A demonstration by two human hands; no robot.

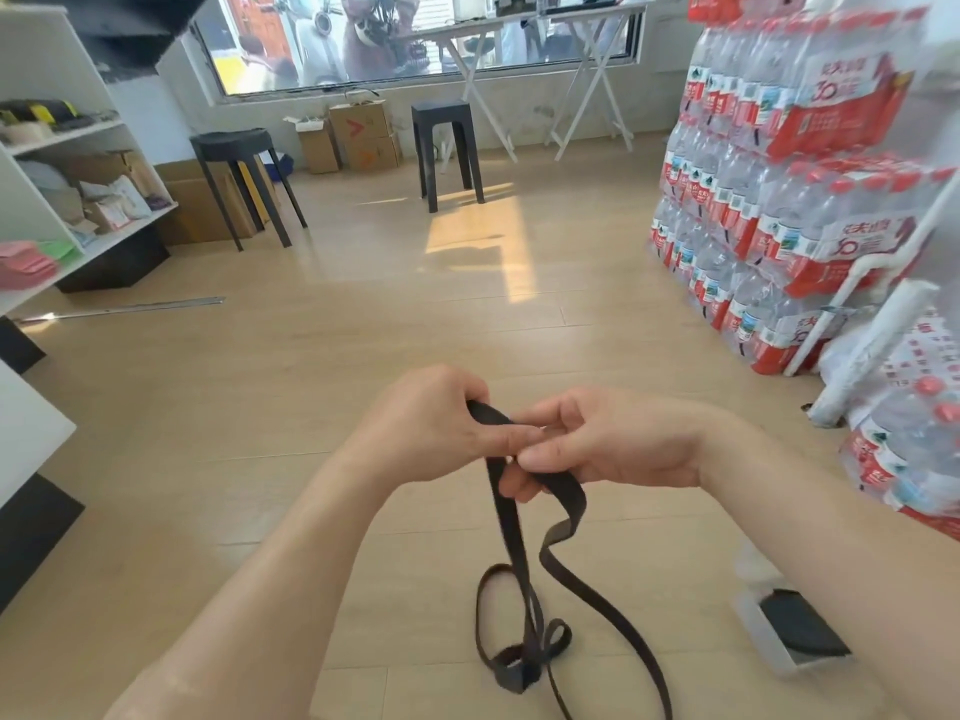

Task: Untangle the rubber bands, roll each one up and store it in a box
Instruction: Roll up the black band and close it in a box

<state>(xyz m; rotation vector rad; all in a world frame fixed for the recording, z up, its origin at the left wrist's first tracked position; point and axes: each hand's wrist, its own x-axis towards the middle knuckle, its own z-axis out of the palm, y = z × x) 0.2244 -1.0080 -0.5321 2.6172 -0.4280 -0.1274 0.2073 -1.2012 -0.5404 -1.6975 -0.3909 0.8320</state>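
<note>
Water-bottle packs [779,200] are stacked on my right, and a clear box [748,615] lies on the floor [260,407] beside my right forearm. My left grip [431,428] and right grip [608,444] both pinch the dark brown rubber band [566,511], which hangs twisted and knotted below.

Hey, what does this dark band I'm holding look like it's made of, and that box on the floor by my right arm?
Dark brown band: likely rubber or elastic webbing, with a matte finish. It is flat, hangs limp and loops softly without sharp creases.
Box: seemingly clear, smooth hard plastic. Its rim and walls look pale and see-through.
</note>
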